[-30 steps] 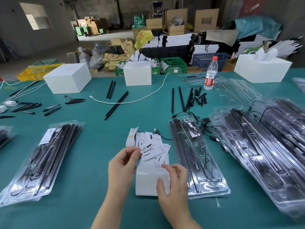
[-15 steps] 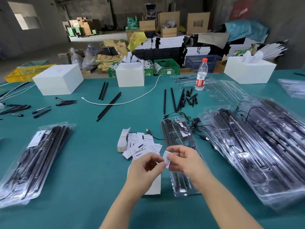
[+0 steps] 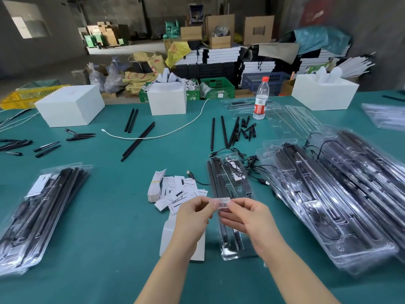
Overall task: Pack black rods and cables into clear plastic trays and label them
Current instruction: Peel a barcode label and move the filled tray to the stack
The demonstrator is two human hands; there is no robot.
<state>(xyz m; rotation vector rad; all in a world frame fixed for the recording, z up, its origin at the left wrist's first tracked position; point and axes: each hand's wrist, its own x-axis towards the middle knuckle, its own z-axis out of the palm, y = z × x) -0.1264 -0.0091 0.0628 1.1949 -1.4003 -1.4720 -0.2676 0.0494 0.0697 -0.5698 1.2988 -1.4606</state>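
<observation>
I see both hands raised above the near middle of the teal table, the left hand and right hand each pinching one end of a small glossy barcode label stretched flat between their fingertips. Just beneath it lies a long clear plastic tray of thin black rods and coiled cable. Loose white paper labels lie scattered just left of the tray.

Teal table: trays, rods, labels
</observation>
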